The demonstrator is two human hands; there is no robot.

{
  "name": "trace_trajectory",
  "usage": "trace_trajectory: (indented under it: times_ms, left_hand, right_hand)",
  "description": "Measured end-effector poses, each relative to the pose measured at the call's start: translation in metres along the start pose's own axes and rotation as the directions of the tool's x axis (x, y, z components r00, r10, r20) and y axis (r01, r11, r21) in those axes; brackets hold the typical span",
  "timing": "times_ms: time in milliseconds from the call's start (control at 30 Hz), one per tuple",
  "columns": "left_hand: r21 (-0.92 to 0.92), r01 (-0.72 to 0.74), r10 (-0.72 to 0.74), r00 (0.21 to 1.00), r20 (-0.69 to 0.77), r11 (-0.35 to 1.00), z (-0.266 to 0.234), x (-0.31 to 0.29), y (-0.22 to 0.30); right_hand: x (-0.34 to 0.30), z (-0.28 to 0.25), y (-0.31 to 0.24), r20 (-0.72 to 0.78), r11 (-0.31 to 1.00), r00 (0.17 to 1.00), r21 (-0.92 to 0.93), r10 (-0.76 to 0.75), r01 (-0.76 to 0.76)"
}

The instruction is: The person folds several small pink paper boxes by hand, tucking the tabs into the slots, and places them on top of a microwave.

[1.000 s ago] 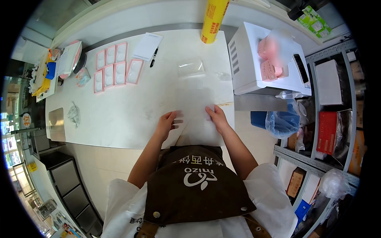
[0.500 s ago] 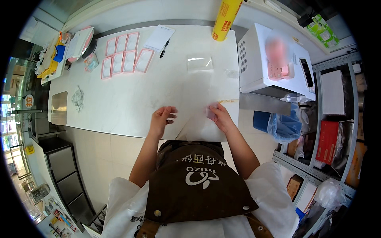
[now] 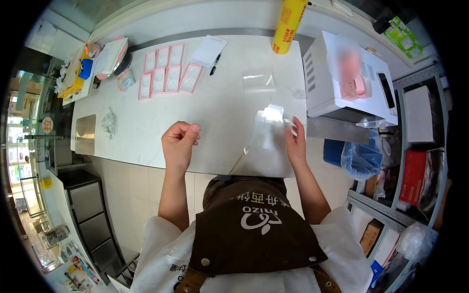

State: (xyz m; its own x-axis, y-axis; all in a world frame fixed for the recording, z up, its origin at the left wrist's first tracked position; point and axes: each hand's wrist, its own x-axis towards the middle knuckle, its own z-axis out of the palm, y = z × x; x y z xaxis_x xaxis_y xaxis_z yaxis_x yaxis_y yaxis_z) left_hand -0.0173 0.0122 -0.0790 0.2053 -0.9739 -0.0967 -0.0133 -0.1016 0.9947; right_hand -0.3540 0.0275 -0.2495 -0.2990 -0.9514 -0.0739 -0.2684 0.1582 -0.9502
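A glossy clear plastic sheet [image 3: 266,128] with bright reflections is over the table's front right part; its outline is hard to follow. My right hand [image 3: 296,144] is at its right side, fingers pointing up and slightly blurred, apparently pinching its edge. To the left, my left hand [image 3: 180,142] is raised over the table's front edge with fingers curled and thumb pressed against them. Whatever may be inside that grip is hidden. Beyond the sheet lies another flat clear plastic piece [image 3: 259,82].
Several pink-rimmed trays [image 3: 159,80] lie at the back left, near white paper [image 3: 209,50] and a black pen [image 3: 215,64]. A yellow roll [image 3: 288,29] stands at the back. On the right are a white microwave [image 3: 325,73] and a blue-lined bin [image 3: 361,154]. Crumpled plastic [image 3: 109,123] lies left.
My left hand has moved left and its fingers have curled closed. My right hand has moved right and slightly up. Bright glare now shows on the clear plastic. The view has shifted slightly.
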Motion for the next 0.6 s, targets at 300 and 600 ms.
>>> trace_trajectory:
  times_ms: [300,600]
  left_hand:
    - [0.447,-0.338,0.139,0.896,0.422,0.828,0.047,-0.009,0.058]
    - [0.538,-0.63,0.475,0.777,0.413,0.56,0.042,0.011,0.057]
  right_hand:
    - [-0.02,-0.026,-0.236,0.353,0.686,0.724,-0.249,-0.593,0.683]
    - [-0.019,-0.025,-0.214,0.45,0.963,0.869,-0.062,-0.208,0.262]
